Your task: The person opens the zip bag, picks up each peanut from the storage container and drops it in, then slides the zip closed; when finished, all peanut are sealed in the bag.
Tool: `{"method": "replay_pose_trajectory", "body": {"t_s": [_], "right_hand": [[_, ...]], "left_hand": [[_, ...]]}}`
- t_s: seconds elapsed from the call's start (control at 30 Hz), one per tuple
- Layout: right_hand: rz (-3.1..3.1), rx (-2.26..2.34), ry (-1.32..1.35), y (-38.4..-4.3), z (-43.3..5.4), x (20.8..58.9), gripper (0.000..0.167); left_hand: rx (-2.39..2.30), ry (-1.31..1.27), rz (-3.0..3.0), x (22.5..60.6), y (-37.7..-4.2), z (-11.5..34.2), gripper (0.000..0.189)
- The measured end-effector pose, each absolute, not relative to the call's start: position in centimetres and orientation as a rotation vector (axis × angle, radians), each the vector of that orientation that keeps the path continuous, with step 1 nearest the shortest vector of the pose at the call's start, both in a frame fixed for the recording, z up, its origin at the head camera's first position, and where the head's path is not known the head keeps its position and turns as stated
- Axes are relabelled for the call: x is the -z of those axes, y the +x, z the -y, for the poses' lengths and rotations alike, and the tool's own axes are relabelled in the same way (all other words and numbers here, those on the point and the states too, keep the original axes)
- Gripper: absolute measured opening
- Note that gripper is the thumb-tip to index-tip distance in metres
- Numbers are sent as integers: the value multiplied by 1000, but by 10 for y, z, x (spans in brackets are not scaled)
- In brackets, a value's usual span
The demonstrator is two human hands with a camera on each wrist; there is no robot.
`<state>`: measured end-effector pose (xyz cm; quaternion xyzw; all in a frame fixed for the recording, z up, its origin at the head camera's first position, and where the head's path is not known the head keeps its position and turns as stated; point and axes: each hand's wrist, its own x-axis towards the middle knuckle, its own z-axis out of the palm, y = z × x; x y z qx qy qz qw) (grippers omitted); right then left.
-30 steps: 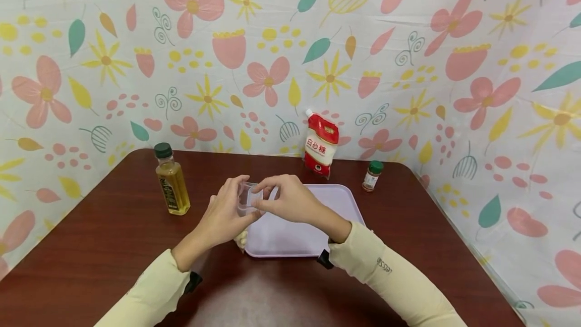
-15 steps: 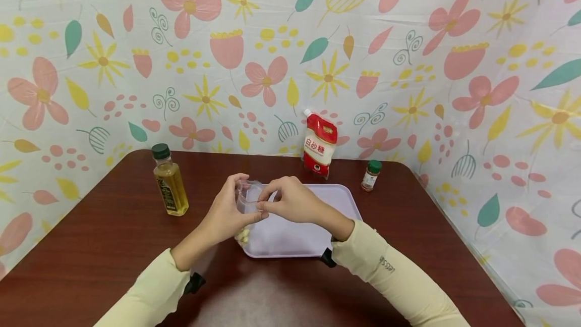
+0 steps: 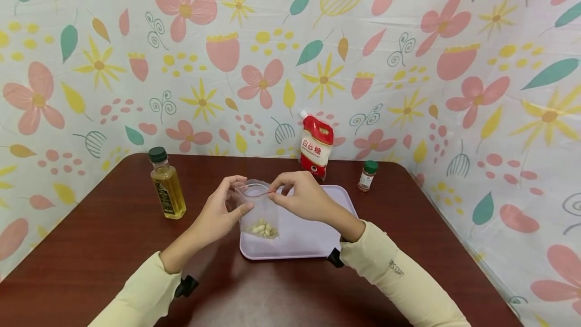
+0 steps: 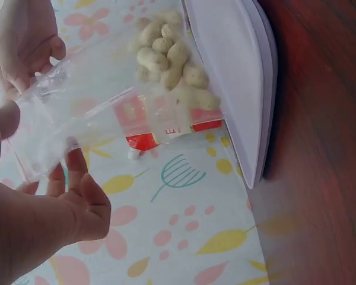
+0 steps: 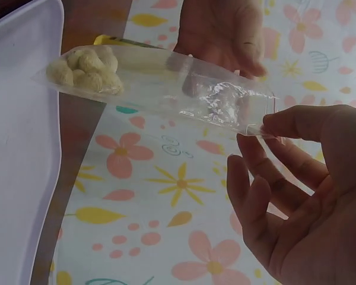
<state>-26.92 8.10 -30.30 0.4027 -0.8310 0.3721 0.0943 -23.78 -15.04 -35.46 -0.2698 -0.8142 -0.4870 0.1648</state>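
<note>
Between my two hands hangs a clear zip bag (image 3: 258, 210), its mouth spread in a loop at the top. Unshelled peanuts (image 3: 263, 229) lie at its bottom, seen up close in both wrist views as peanuts (image 4: 166, 59) and peanuts (image 5: 86, 70). My left hand (image 3: 223, 207) holds the left side of the mouth, thumb pointing across the front and fingers behind the film. My right hand (image 3: 301, 195) pinches the right edge of the mouth between thumb and index finger, its other fingers loosely bent. Behind and below the bag lies a lilac tray (image 3: 308, 241).
An oil bottle (image 3: 169, 188) with a dark green cap stands on the table (image 3: 104, 226) at the left. At the back, a red-and-white sugar pouch (image 3: 315, 148) leans near the flowered cloth (image 3: 272, 39). A small green-capped spice jar (image 3: 366, 176) stands right of the tray.
The bag has swung down from a tipped position to hang upright, so the peanuts now show below the hands. My right hand has moved slightly right, and the mouth is spread wider.
</note>
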Motion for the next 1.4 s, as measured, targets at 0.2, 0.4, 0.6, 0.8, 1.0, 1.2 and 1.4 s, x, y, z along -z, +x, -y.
{"method": "replay_pose_trajectory", "body": {"t_s": [0.2,0.4,0.6,0.8,1.0,1.2,1.4], "right_hand": [[2442,-1171,1136,-266,-88,302,4],[2410,-1198,1110,-266,-94,302,3],[2402,-1232,1077,-267,-97,303,12],[2429,-1230,1058,-267,-100,303,22],[2455,-1238,1036,-267,-104,305,29],[2493,-1212,1074,-269,-106,305,27],[2523,-1168,1213,-271,-98,308,21]], "left_hand": [[1388,-753,2220,356,-239,148,36],[1367,-643,2217,353,-237,144,21],[1378,-570,2196,353,-238,139,14],[1384,-509,2218,356,-240,139,9],[1479,-523,2225,358,-239,140,5],[1452,-476,2258,353,-238,136,8],[1446,-408,2238,350,-238,130,12]]}}
